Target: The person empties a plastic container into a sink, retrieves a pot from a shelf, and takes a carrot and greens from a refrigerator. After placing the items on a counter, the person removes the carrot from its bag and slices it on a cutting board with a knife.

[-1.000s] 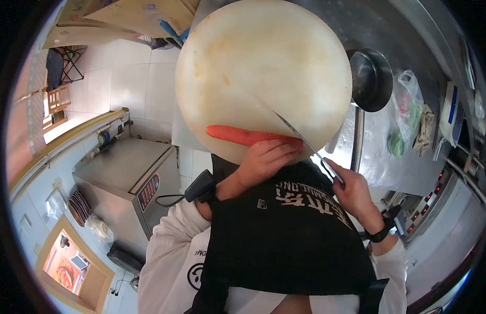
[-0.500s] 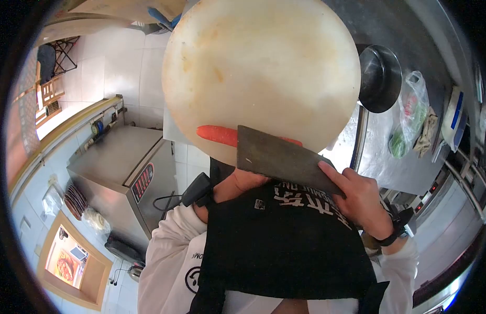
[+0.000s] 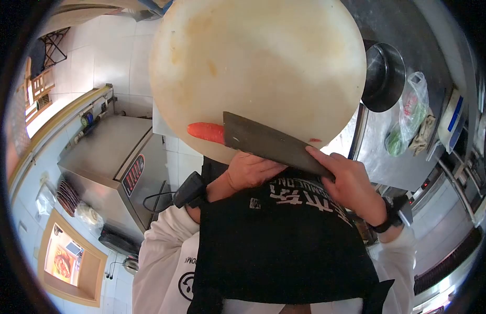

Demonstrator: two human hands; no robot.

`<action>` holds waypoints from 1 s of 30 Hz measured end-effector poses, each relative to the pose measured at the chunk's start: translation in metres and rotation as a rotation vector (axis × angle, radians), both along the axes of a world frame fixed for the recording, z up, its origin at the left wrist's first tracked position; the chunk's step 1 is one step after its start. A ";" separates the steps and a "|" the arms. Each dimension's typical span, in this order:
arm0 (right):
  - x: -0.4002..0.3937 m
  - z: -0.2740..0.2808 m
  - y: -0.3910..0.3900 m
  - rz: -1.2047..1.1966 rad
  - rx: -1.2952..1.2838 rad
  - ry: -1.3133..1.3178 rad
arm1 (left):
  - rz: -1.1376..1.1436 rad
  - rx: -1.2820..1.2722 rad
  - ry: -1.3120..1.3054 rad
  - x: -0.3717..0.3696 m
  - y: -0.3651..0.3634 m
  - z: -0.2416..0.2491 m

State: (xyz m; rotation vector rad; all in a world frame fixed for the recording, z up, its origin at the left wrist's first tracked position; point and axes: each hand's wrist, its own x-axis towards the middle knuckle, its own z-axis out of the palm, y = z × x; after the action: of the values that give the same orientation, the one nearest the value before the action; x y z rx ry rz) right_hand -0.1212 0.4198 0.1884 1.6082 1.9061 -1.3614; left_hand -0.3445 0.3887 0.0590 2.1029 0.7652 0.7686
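Observation:
A peeled carrot (image 3: 206,132) lies near the lower edge of a large round cutting board (image 3: 264,63), its right part hidden behind a cleaver (image 3: 272,144). My right hand (image 3: 353,183) grips the cleaver at its right end, with the index finger along the blade. The broad blade stands over the carrot. My left hand (image 3: 252,170) is just below the blade, its fingers bent and partly behind it; whether they touch the carrot is hidden. A small orange-red piece (image 3: 315,139) shows on the board right of the blade.
A dark round pot (image 3: 383,77) stands right of the board on a metal counter (image 3: 405,170). Farther right are a plastic bag of vegetables (image 3: 410,112) and a crumpled cloth (image 3: 424,132). A steel cabinet (image 3: 104,152) stands at the left.
The view has shifted slightly. The cleaver has moved left and up relative to my body, and more of my left hand shows below it. Less of the carrot's right end is visible.

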 end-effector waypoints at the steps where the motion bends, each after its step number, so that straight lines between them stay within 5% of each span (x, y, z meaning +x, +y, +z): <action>1: 0.001 -0.005 0.000 0.017 0.015 0.016 | -0.019 0.067 -0.016 0.000 0.003 0.000; 5: 0.007 0.006 -0.004 0.020 0.014 0.025 | -0.049 0.169 0.077 -0.001 0.008 0.010; 7: 0.011 0.025 -0.004 0.058 -0.018 -0.005 | 0.059 -0.556 -0.145 0.005 0.008 0.014; 8: 0.013 0.032 -0.006 0.098 -0.047 -0.034 | 0.057 -0.559 -0.145 0.007 0.007 0.015; 10: 0.014 0.034 -0.009 0.081 -0.035 -0.028 | 0.075 -1.014 -0.482 0.008 0.008 0.017; 11: 0.014 0.034 -0.009 0.067 -0.021 -0.021 | 0.073 -1.013 -0.481 0.007 0.004 0.012; 13: 0.009 0.020 -0.011 0.030 0.009 -0.009 | -0.007 -0.441 -0.047 0.003 -0.006 0.001; 14: 0.007 0.011 -0.013 -0.008 0.037 0.003 | -0.008 -0.442 -0.044 0.001 -0.010 -0.001; 16: 0.009 -0.005 -0.017 -0.018 0.056 0.030 | -0.030 -1.035 -0.172 0.000 -0.010 0.000; 17: 0.010 -0.010 -0.015 -0.021 0.078 0.059 | -0.025 -1.025 -0.169 -0.001 -0.004 0.000; 19: 0.012 0.002 -0.015 -0.015 0.055 0.042 | -0.035 0.150 0.031 -0.002 0.006 0.005; 20: 0.013 0.011 -0.015 -0.006 0.029 0.022 | -0.039 0.149 0.032 0.002 0.008 0.011; 22: 0.013 0.034 -0.012 0.014 -0.017 -0.001 | 0.166 -0.863 -0.290 0.011 0.008 0.022; 23: 0.013 0.040 -0.012 0.036 -0.060 -0.025 | 0.165 -0.865 -0.289 0.010 0.008 0.021; 25: 0.010 0.034 -0.014 0.029 -0.029 -0.049 | 0.101 -0.319 -0.005 0.005 0.010 0.015; 26: 0.007 0.029 -0.016 0.024 0.003 -0.072 | 0.099 -0.319 -0.004 0.003 0.010 0.013; 28: 0.006 0.002 -0.019 -0.057 0.038 -0.012 | -0.043 0.153 0.055 -0.003 0.008 0.008; 30: 0.006 -0.005 -0.018 -0.134 0.080 0.049 | -0.030 0.199 0.054 -0.001 0.007 0.004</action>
State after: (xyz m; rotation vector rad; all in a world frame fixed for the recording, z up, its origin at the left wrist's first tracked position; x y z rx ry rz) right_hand -0.1152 0.4021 0.1830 1.7859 1.9341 -1.4045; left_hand -0.3453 0.3956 0.0627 2.3158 0.7092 0.8023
